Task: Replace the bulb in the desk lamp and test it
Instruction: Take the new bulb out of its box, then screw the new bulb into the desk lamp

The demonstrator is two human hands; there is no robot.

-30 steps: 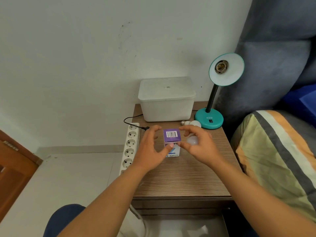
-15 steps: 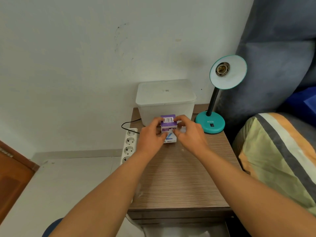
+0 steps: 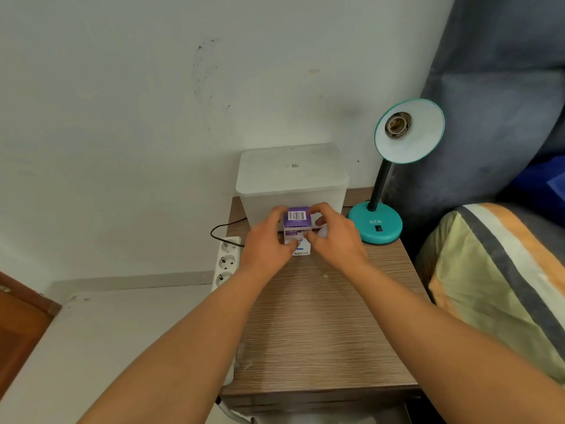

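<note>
A small purple and white bulb box [image 3: 297, 223] with a barcode on top stands on the wooden bedside table [image 3: 318, 325]. My left hand [image 3: 267, 243] grips its left side and my right hand [image 3: 333, 240] grips its right side. A white bulb [image 3: 323, 231] lies on the table behind my right hand, mostly hidden. The teal desk lamp [image 3: 375, 226] stands at the table's back right; its shade [image 3: 409, 131] faces me with an empty socket [image 3: 397, 125].
A white lidded plastic box [image 3: 292, 179] sits at the back of the table against the wall. A white power strip [image 3: 227, 261] with a black cord plugged in hangs at the table's left edge. A striped pillow [image 3: 495, 283] lies at the right.
Both hands have closed on the bulb box and hold it near the white plastic box. The white bulb that showed beside my right hand is now mostly covered.
</note>
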